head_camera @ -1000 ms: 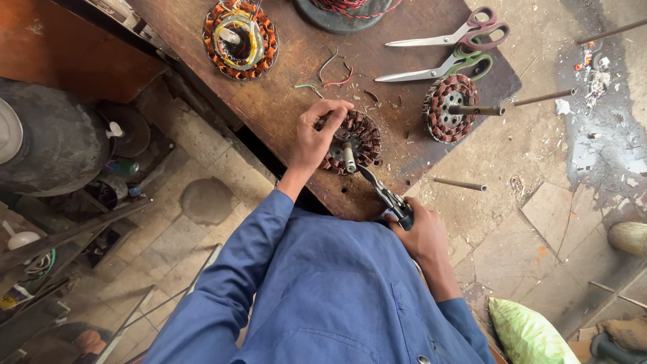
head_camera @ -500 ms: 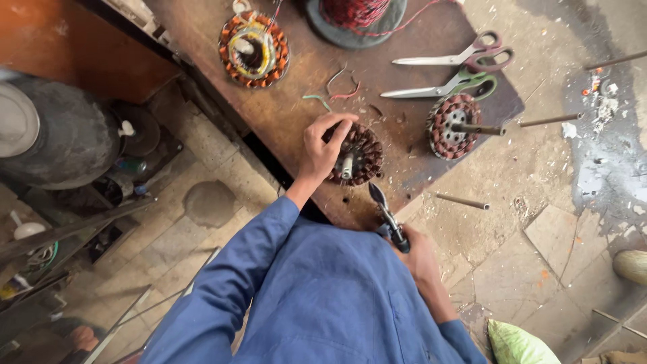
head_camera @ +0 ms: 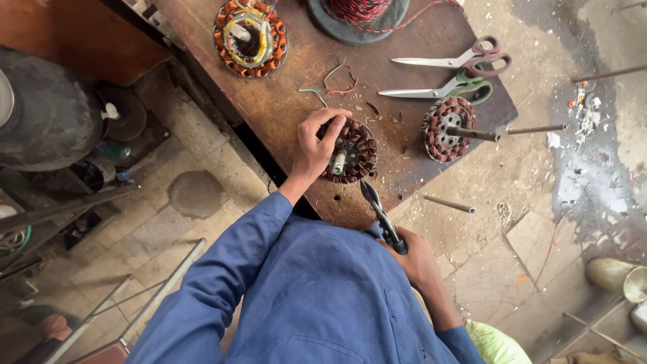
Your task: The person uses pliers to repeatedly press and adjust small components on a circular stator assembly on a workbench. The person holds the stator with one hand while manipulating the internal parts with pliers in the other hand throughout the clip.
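Observation:
On the brown wooden table point(head_camera: 283, 108) lies a round motor stator point(head_camera: 352, 154) with copper windings and a short shaft in its middle. My left hand point(head_camera: 315, 143) grips its left rim from above. My right hand point(head_camera: 418, 259) holds a pair of dark pliers point(head_camera: 379, 212) close to my body. The pliers' tip points up at the stator's near edge and almost touches it. Both my sleeves are blue.
A second stator on a long rod point(head_camera: 448, 129) lies to the right. Two pairs of scissors point(head_camera: 458, 71) lie beyond it. An orange wound stator point(head_camera: 251, 35) and a spool of red wire point(head_camera: 360, 13) sit at the far edge. Wire scraps point(head_camera: 333, 86) litter the tabletop.
The view has shifted so the table sits lower and nearer. My right hand has drawn the pliers back a little from the stator. My left hand stays on the stator.

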